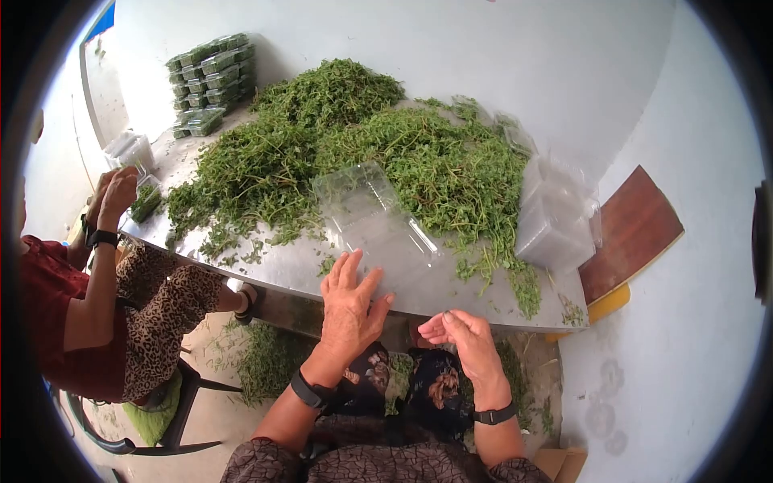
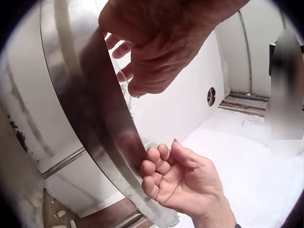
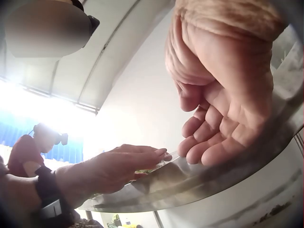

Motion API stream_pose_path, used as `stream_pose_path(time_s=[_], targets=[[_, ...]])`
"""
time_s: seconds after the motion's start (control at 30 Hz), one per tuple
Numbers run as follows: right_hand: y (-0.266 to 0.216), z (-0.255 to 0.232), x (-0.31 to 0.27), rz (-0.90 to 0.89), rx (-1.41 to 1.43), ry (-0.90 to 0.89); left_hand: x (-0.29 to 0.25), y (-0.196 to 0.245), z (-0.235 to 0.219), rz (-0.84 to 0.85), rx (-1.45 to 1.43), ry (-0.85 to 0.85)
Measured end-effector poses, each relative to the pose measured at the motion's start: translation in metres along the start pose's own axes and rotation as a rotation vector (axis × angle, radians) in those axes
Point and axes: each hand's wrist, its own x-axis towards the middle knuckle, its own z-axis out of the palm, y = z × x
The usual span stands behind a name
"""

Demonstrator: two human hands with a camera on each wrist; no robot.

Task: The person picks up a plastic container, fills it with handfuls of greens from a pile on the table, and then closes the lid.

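Observation:
A clear plastic clamshell box (image 1: 354, 193) lies unfolded on the metal table in front of the heap of leafy green stems (image 1: 451, 177). My left hand (image 1: 348, 310) is over the table's front edge, palm down with fingers spread, its fingertips close to the near side of the box. To its right, my right hand (image 1: 469, 344) hovers by the edge with its palm turned inward and fingers loosely bent. In the left wrist view the right hand (image 2: 185, 183) shows an empty palm. The left hand (image 3: 114, 166) appears beside it in the right wrist view, fingers nearly straight.
Stacked empty clear boxes (image 1: 555, 213) stand at the table's right end, near a brown board (image 1: 632, 233) against the wall. Filled boxes (image 1: 213, 76) are piled at the back left. At left sits another person (image 1: 88, 322) handling a box of greens (image 1: 146, 201).

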Motion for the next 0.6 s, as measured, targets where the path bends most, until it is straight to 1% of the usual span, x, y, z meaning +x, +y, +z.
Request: stream_pose_path(time_s=[0.07,0.13,0.23,0.33,0.47,0.53,0.6], targets=[[0.001,-0.003,0.000,0.001,-0.005,-0.012,0.003,0.000,-0.002,0.025,0.053,-0.020],[0.003,-0.004,0.001,0.006,-0.007,-0.018,0.006,0.003,-0.009,0.020,0.040,-0.104],[0.005,-0.003,0.000,0.010,-0.023,-0.018,0.005,-0.001,-0.012,0.062,0.066,-0.164],[0.005,-0.003,0.001,0.003,-0.017,-0.031,0.005,-0.003,-0.018,0.109,0.052,-0.125],[0.006,-0.004,0.000,0.008,-0.037,-0.029,0.007,-0.015,-0.028,0.127,0.037,-0.067],[0.008,-0.004,-0.001,0.006,-0.046,-0.035,0.009,-0.019,-0.039,-0.040,-0.162,-0.131],[0.008,-0.003,-0.002,0.007,-0.071,-0.023,0.008,-0.031,-0.040,-0.037,-0.152,-0.100]])
